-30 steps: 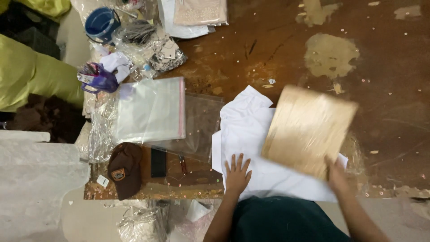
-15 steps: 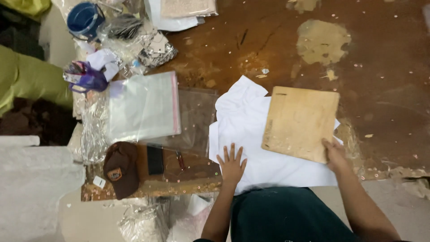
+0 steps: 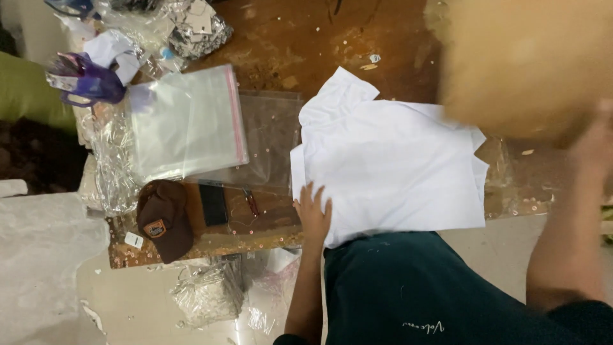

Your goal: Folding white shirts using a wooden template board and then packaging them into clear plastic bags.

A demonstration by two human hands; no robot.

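Brown table (image 3: 306,38), shirt (image 3: 396,166), perhaps board (image 3: 523,64).

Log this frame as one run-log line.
left hand: flat on edge of white garment | right hand: raised, holding tan board, blurred | garment: spread on brown table | nearby: clear zip bag, brown cap

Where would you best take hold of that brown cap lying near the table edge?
Probably by the stiff brim of the brown cap, which points toward the table's near edge. Come from that near side and pinch the brim; the soft rounded crown offers less to grip. The left hand is nearest it.
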